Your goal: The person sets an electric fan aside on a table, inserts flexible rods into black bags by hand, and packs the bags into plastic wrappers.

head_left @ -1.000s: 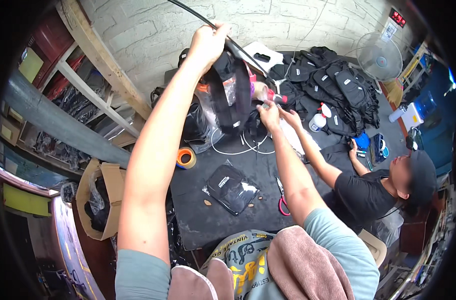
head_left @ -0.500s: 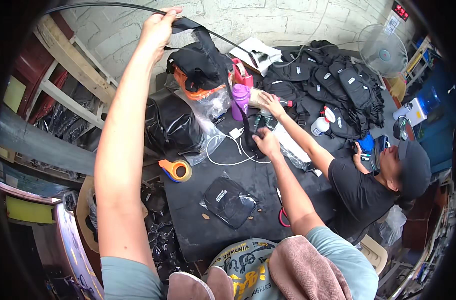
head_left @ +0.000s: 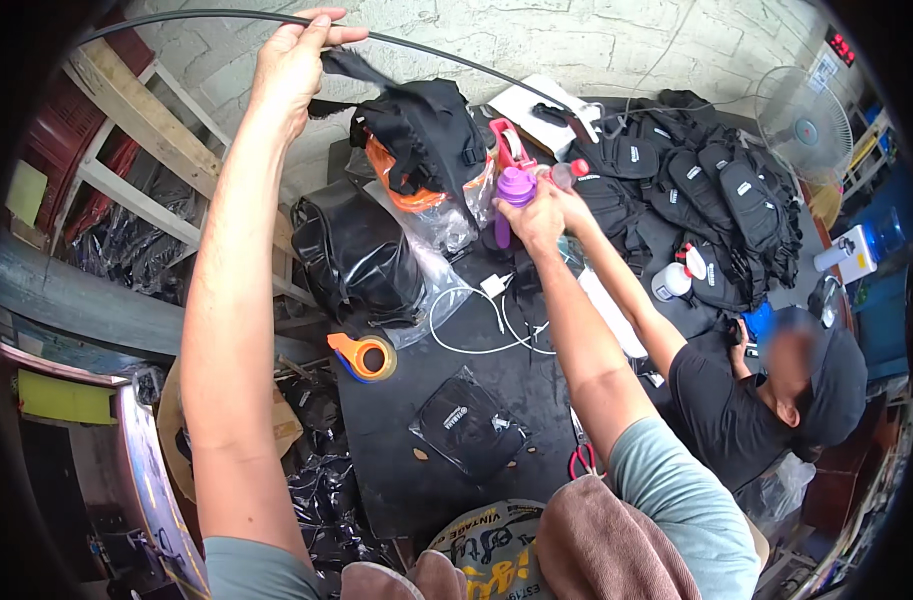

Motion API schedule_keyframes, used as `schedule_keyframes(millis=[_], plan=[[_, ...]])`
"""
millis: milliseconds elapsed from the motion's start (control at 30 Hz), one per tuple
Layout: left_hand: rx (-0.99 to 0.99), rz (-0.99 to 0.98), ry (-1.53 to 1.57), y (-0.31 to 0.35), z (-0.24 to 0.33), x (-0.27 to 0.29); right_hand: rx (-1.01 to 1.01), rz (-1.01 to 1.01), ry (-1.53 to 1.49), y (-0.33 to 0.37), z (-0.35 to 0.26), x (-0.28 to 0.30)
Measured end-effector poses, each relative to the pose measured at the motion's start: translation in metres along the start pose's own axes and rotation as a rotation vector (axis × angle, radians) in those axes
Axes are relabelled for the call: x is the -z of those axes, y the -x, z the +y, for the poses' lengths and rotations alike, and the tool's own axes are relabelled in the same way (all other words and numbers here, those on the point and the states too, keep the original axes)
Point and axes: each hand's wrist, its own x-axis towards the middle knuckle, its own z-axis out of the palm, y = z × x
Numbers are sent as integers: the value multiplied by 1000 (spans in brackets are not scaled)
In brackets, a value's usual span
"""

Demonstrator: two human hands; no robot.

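Observation:
My left hand is raised at the upper left, fingers closed about a long black cable that arcs in front of the wall. Beside its palm, a black strap runs toward a black bag resting on an orange and clear plastic bundle. Around the purple bottle, below its lid, my right hand is closed. Directly beside it is a co-worker's hand, near a bottle with a red cap; their exact contact is partly hidden.
Black backpacks are piled at the far right by a fan. A white spray bottle, white cable, orange tape dispenser, bagged black pouch and red-handled scissors lie on the black table.
My right hand has left the strap's lower end and moved up to the purple bottle. My left hand has shifted slightly left. The co-worker's hand is now close beside my right hand.

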Motion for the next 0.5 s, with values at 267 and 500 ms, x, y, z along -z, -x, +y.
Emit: schedule_keyframes(millis=[267, 500], plan=[[-34, 15, -35, -8, -6, -3, 78, 30, -10, -1, 23, 15], [-8, 17, -26, -11, -6, 10, 71, -19, -73, 15, 23, 8]])
